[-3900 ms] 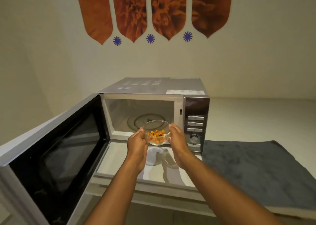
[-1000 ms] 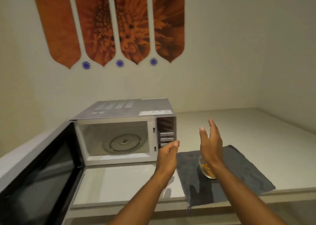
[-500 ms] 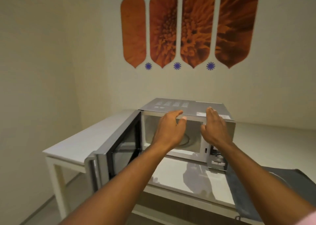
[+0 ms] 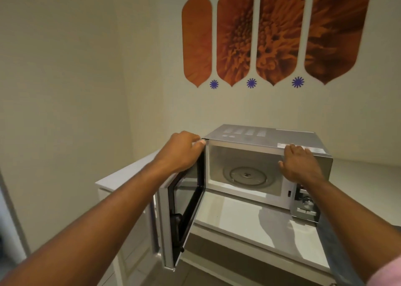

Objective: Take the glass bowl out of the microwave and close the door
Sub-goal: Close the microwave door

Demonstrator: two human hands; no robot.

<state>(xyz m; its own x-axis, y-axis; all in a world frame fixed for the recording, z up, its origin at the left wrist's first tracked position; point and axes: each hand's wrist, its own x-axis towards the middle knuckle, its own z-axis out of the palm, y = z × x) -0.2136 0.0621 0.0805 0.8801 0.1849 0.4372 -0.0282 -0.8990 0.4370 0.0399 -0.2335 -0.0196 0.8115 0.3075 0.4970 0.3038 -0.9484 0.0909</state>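
The silver microwave (image 4: 262, 134) stands on a white table, its cavity holding only the glass turntable (image 4: 247, 175). Its door (image 4: 186, 212) swings out to the left, roughly at a right angle to the front. My left hand (image 4: 182, 151) curls over the door's top edge, close to the hinge corner. My right hand (image 4: 300, 166) lies flat with fingers spread against the upper right front of the microwave, above the control panel (image 4: 306, 203). The glass bowl is out of view.
The white table (image 4: 236, 222) runs left behind the door and ends at a corner near the side wall. A strip of grey cloth (image 4: 331, 253) shows beside my right forearm. Orange flower panels (image 4: 236, 38) hang on the wall above.
The bowl went from my hands to the grey cloth, then out of view as I turned left. Both hands rose to the microwave; the left shifted onto the door's top edge.
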